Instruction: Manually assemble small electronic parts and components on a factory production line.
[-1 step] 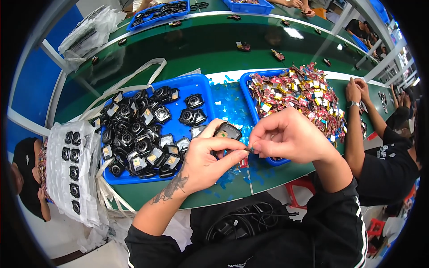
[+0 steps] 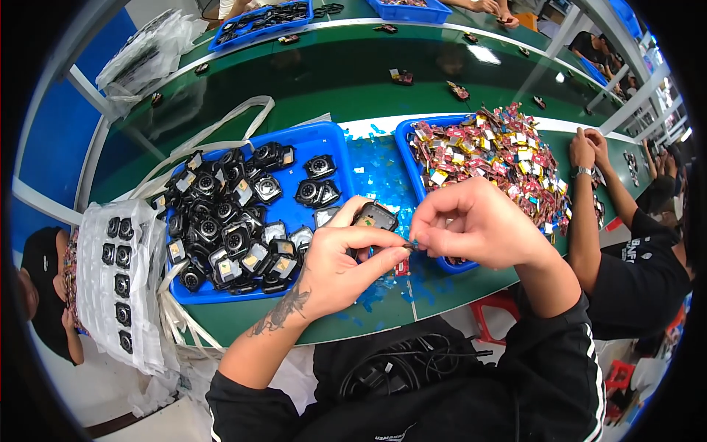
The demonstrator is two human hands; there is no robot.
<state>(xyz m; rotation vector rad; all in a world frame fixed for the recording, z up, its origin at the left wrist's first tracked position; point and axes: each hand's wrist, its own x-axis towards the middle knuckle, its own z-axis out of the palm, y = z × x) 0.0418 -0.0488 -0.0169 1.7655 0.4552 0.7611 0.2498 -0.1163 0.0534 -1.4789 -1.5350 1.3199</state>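
Observation:
My left hand (image 2: 342, 261) is closed around a black watch case (image 2: 375, 216), whose open hollow side shows above the index finger. Its thumb and index fingertip pinch a tiny dark piece (image 2: 409, 246). My right hand (image 2: 471, 225) is closed too, thumb and index finger pressed together right beside that piece; what they grip is too small to make out. Just below the fingertips shows a small red part (image 2: 402, 267). To the left, a blue tray (image 2: 309, 140) holds a heap of black watch cases (image 2: 221, 221). Right of my hands, another blue bin (image 2: 409, 158) is heaped with small red, yellow and white electronic parts (image 2: 493, 158).
Blue film scraps (image 2: 375, 177) lie between the bins on the green table (image 2: 361, 324). A clear plastic tray (image 2: 110, 295) with several watch cases stands at left. Beyond is a green conveyor (image 2: 331, 81) carrying scattered parts. A co-worker's arms (image 2: 585, 199) are close on the right.

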